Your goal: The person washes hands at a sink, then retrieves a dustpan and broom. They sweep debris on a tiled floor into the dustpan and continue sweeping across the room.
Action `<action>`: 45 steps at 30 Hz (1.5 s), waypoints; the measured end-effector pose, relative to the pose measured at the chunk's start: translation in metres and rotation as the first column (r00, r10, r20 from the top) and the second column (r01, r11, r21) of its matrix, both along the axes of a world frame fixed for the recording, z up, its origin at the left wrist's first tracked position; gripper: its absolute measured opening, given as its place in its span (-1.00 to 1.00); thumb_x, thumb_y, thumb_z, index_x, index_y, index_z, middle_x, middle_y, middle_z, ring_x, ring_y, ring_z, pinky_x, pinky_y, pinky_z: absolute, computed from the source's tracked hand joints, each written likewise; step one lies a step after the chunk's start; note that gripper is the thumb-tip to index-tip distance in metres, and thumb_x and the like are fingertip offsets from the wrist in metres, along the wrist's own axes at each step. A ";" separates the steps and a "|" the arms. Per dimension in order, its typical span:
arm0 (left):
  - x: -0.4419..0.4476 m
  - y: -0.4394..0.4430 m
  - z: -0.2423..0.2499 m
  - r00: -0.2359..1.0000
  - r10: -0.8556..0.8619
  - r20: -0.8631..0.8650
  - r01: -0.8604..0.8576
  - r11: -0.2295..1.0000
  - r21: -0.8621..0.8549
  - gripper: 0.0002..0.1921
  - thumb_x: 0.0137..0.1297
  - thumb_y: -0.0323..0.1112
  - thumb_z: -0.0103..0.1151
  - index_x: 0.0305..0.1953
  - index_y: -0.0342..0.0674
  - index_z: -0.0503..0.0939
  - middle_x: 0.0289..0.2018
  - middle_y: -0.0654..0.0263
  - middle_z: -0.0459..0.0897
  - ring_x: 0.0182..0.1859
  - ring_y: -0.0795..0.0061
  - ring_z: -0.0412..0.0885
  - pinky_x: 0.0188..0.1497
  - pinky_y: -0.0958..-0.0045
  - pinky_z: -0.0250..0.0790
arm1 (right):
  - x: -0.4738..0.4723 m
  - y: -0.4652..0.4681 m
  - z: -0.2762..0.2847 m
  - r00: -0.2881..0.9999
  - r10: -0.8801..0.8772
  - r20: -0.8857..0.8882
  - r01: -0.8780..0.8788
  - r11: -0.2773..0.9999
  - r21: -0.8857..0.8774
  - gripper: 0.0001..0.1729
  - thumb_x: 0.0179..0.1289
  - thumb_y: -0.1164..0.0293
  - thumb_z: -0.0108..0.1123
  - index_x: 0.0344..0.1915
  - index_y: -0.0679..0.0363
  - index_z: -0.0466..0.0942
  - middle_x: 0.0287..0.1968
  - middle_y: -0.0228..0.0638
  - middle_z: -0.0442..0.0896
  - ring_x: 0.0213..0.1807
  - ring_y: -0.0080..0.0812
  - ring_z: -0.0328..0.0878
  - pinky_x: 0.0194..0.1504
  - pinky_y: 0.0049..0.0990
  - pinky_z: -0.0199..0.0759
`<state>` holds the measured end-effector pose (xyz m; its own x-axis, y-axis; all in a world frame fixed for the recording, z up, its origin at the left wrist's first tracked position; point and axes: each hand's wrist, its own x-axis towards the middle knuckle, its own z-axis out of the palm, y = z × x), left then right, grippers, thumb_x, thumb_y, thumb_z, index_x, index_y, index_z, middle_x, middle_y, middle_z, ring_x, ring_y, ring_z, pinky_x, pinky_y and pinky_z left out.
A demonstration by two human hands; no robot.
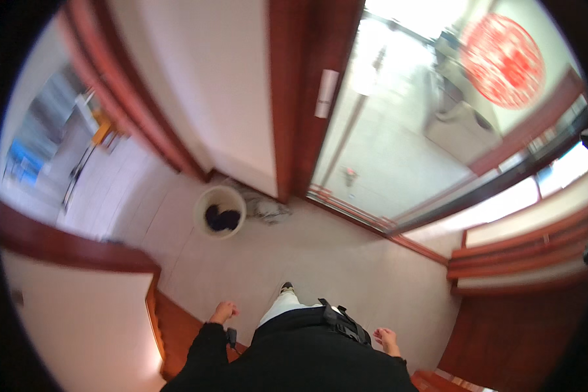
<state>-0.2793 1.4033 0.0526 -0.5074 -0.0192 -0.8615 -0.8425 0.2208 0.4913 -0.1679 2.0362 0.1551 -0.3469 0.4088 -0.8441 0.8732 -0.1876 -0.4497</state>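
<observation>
My left hand (225, 312) hangs at my left side over the floor, fingers loosely curled, with nothing visible in it. A small black device (232, 336) with a cable is by my left sleeve. On the other side, my right hand (386, 338) hangs near my hip, its fingers half bent and holding nothing I can see. Black straps (345, 323) cross my waist. Ahead on the tiled floor (323, 255) stands a pale bucket (219, 213) with dark material at its bottom; neither hand is near it.
A crumpled, see-through plastic-like sheet (267, 208) lies beside the bucket. Glass door (392, 147) with a red round decal (503, 61) is ahead right. Reddish-brown wooden door frame (294, 98) rises at the wall corner. Wooden panelling (514, 338) flanks the right.
</observation>
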 end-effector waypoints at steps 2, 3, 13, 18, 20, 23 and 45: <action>-0.017 -0.008 0.010 0.994 -0.079 0.069 0.085 0.993 -0.079 -0.71 0.37 -0.30 -0.26 -0.19 -0.36 0.48 -0.48 0.08 0.63 -0.53 0.34 0.61 -0.56 0.43 0.43 | 0.024 -0.007 -0.005 0.998 -0.047 0.034 0.047 0.999 0.012 -0.81 0.26 0.36 -0.01 -0.25 0.21 0.51 -0.29 -0.33 0.62 -0.22 -0.38 0.60 -0.26 -0.41 0.44; -0.030 -0.010 0.015 0.990 -0.048 0.131 0.058 0.996 -0.069 -0.74 0.37 -0.33 -0.23 -0.18 -0.36 0.47 -0.53 0.11 0.60 -0.55 0.34 0.60 -0.56 0.42 0.45 | 0.037 -0.011 -0.007 0.996 -0.076 0.052 0.075 0.997 0.026 -0.81 0.27 0.37 -0.02 -0.25 0.21 0.51 -0.29 -0.33 0.62 -0.21 -0.38 0.60 -0.26 -0.41 0.44; -0.181 0.078 0.055 0.928 -0.369 -0.051 0.334 0.885 -0.325 -0.64 0.28 -0.11 -0.06 -0.49 -0.22 0.62 -0.66 0.28 0.48 -0.66 0.42 0.42 -0.55 0.36 0.40 | 0.138 -0.027 -0.039 0.921 -0.375 0.105 0.386 0.914 -0.121 -0.85 0.24 0.40 0.05 -0.31 0.23 0.51 -0.39 -0.32 0.63 -0.52 -0.48 0.53 -0.58 -0.53 0.34; -0.215 0.173 0.071 0.834 -0.526 -0.166 0.443 0.818 -0.367 -0.45 0.30 0.13 -0.16 -0.56 -0.21 0.60 -0.74 0.31 0.45 -0.68 0.42 0.43 -0.57 0.40 0.33 | 0.158 0.016 -0.035 0.952 -0.252 0.173 0.256 0.967 0.001 -0.84 0.24 0.39 0.04 -0.36 0.22 0.54 -0.48 -0.37 0.63 -0.72 -0.54 0.35 -0.67 -0.54 0.22; -0.206 0.215 0.074 0.849 -0.510 -0.137 0.439 0.825 -0.355 -0.40 0.31 0.17 -0.20 -0.58 -0.22 0.58 -0.77 0.32 0.45 -0.67 0.42 0.45 -0.56 0.41 0.32 | 0.164 0.049 -0.043 0.932 -0.286 0.222 0.284 0.958 0.039 -0.82 0.25 0.38 0.04 -0.40 0.21 0.56 -0.53 -0.38 0.62 -0.75 -0.54 0.29 -0.69 -0.53 0.19; -0.181 0.267 0.073 0.878 -0.476 -0.053 0.436 0.839 -0.327 -0.39 0.32 0.19 -0.24 -0.56 -0.23 0.55 -0.75 0.33 0.45 -0.66 0.46 0.45 -0.56 0.44 0.31 | 0.171 0.107 -0.067 0.912 -0.351 0.213 0.341 0.936 0.083 -0.77 0.13 0.31 0.16 -0.48 0.23 0.63 -0.56 -0.38 0.61 -0.56 -0.44 0.52 -0.45 -0.47 0.42; -0.283 0.568 0.020 0.829 -0.559 -0.015 0.532 0.796 -0.290 -0.53 0.33 0.04 -0.15 -0.06 -0.32 0.37 -0.30 0.12 0.55 -0.48 0.28 0.62 -0.59 0.36 0.44 | 0.089 0.382 -0.044 0.831 -0.547 0.101 0.539 0.837 0.098 -0.65 0.21 0.21 0.09 -0.56 0.20 0.61 -0.63 -0.43 0.57 -0.71 -0.60 0.34 -0.65 -0.55 0.19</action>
<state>-0.5622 1.9715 0.0726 -0.5811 0.0685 -0.8109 -0.4951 0.7610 0.4191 -0.0784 2.4181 0.1112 0.0487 0.5547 -0.8306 0.6869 -0.6224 -0.3753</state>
